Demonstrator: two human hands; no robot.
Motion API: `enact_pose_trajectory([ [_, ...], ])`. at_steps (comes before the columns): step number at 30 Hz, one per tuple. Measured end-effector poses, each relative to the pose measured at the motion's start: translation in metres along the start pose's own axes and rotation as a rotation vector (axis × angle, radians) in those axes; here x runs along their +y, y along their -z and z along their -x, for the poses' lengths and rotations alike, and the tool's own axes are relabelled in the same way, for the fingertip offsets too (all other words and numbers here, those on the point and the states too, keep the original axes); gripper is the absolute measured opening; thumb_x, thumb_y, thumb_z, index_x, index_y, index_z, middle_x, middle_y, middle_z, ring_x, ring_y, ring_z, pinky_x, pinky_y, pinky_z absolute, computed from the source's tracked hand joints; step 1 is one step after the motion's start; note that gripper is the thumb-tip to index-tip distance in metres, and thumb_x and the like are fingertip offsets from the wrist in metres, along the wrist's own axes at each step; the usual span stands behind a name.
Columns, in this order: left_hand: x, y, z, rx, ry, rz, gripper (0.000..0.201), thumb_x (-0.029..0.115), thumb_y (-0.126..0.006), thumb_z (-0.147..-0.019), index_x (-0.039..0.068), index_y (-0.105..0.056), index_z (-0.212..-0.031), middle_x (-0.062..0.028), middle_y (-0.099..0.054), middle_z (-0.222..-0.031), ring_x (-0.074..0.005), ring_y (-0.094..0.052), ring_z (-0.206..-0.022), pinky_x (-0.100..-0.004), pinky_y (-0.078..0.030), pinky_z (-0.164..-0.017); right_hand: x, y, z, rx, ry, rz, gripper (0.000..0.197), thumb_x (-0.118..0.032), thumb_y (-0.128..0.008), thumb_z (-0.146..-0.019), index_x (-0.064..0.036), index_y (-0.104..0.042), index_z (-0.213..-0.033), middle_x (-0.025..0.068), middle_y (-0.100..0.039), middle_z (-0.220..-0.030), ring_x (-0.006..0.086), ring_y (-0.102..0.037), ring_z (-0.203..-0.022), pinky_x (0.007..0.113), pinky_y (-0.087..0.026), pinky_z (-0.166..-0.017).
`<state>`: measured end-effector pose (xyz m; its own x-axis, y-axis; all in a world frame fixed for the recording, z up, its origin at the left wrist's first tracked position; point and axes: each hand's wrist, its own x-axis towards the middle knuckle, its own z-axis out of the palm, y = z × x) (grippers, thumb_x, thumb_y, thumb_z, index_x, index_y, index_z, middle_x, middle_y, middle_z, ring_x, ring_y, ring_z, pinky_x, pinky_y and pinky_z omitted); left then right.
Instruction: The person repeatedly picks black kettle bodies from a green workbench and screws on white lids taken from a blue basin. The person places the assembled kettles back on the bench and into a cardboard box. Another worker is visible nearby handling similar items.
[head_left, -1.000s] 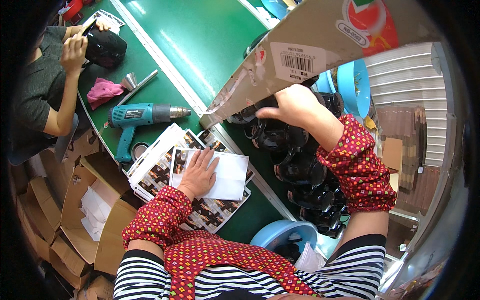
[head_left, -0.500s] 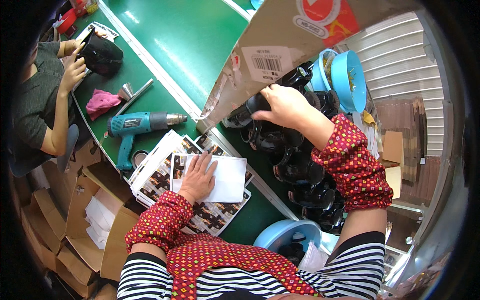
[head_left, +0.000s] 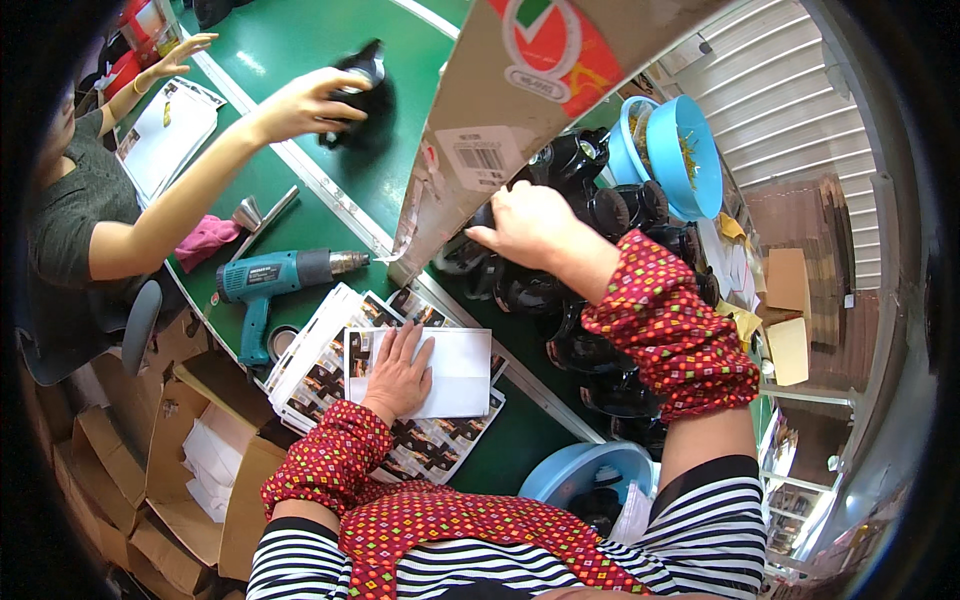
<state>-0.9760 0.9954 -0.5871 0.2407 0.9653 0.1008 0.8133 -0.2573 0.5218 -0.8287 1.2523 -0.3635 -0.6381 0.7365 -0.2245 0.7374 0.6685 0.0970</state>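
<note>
My left hand (head_left: 397, 370) lies flat, fingers outstretched, on a folded white sheet (head_left: 458, 375). Beneath it spread printed sheets (head_left: 440, 445) with dark pictures. My right hand (head_left: 530, 228) is at the lower edge of a grey-brown cardboard box (head_left: 455, 185) that carries a barcode label. Its thumb is apart from the fingers, and its fingertips meet the box edge; whether they grip the box or a dark piece behind it I cannot make out. Glossy black vessels (head_left: 590, 345) crowd under and beside this hand.
A teal heat gun (head_left: 290, 275) lies on the green table (head_left: 330, 215). On the left a co-worker's hand (head_left: 310, 105) holds a blurred black vessel (head_left: 365, 100). Blue basins (head_left: 690, 160) stand far right, another blue basin (head_left: 560, 475) near me. Open cartons (head_left: 190, 470) sit lower left.
My right hand and the cardboard box have shifted left together. The co-worker has reached across the table with a black vessel. My left hand stays on the white sheet.
</note>
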Motion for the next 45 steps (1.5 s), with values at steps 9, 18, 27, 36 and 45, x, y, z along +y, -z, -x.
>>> enact_pose_trajectory([
  [9,0.004,0.010,-0.003,0.015,-0.022,0.014,0.051,0.022,-0.061,-0.091,0.004,-0.057,-0.139,-0.0214,-0.046,-0.151,-0.0373,-0.032,-0.151,-0.0536,-0.020,-0.127,-0.021,-0.045,-0.009,0.134,-0.186,0.105,0.025,-0.041,-0.057,-0.097,-0.0228,-0.074,-0.103,0.0186,-0.062,-0.096,0.0294,-0.072,-0.068,0.043,-0.057,-0.055],
  [18,0.009,0.001,-0.005,0.050,-0.085,-0.070,0.046,0.021,-0.058,-0.092,0.004,-0.057,-0.135,-0.0242,-0.045,-0.150,-0.0400,-0.032,-0.150,-0.0552,-0.018,-0.126,-0.011,0.026,0.106,0.135,-0.463,-0.538,0.081,-0.075,-0.047,-0.096,-0.0003,-0.057,-0.127,0.0254,-0.074,-0.097,0.0423,-0.073,-0.095,0.050,-0.057,-0.084],
  [27,-0.018,0.010,-0.010,-0.136,-0.095,0.063,0.056,0.016,-0.078,-0.084,0.004,-0.061,-0.137,-0.0229,-0.043,-0.154,-0.0399,-0.036,-0.147,-0.0529,-0.026,-0.124,-0.031,-0.074,0.460,-0.096,-0.946,-0.514,0.047,-0.049,-0.066,-0.096,-0.0027,-0.068,-0.106,0.0218,-0.073,-0.097,0.0429,-0.069,-0.093,0.052,-0.055,-0.081],
  [36,0.251,0.026,0.021,-0.356,-0.632,0.471,0.052,0.002,-0.077,-0.083,0.008,-0.062,-0.132,-0.0201,-0.060,-0.135,-0.0384,-0.056,-0.129,-0.0469,-0.046,-0.110,-0.206,-0.170,0.576,-0.511,-1.369,-0.629,0.093,-0.053,-0.079,-0.085,-0.0057,-0.040,-0.156,0.0248,-0.040,-0.151,0.0512,-0.054,-0.124,0.051,-0.058,-0.089],
  [45,0.358,-0.096,0.120,-1.320,-0.710,-0.162,0.114,0.058,-0.081,-0.079,-0.004,-0.027,-0.157,-0.0372,-0.029,-0.157,-0.0552,-0.048,-0.134,-0.0529,-0.047,-0.109,-0.236,-0.251,0.605,0.352,-1.210,-0.736,0.046,-0.025,-0.077,-0.090,-0.0116,-0.062,-0.132,0.0243,-0.034,-0.155,0.0572,-0.044,-0.131,0.054,-0.053,-0.099],
])
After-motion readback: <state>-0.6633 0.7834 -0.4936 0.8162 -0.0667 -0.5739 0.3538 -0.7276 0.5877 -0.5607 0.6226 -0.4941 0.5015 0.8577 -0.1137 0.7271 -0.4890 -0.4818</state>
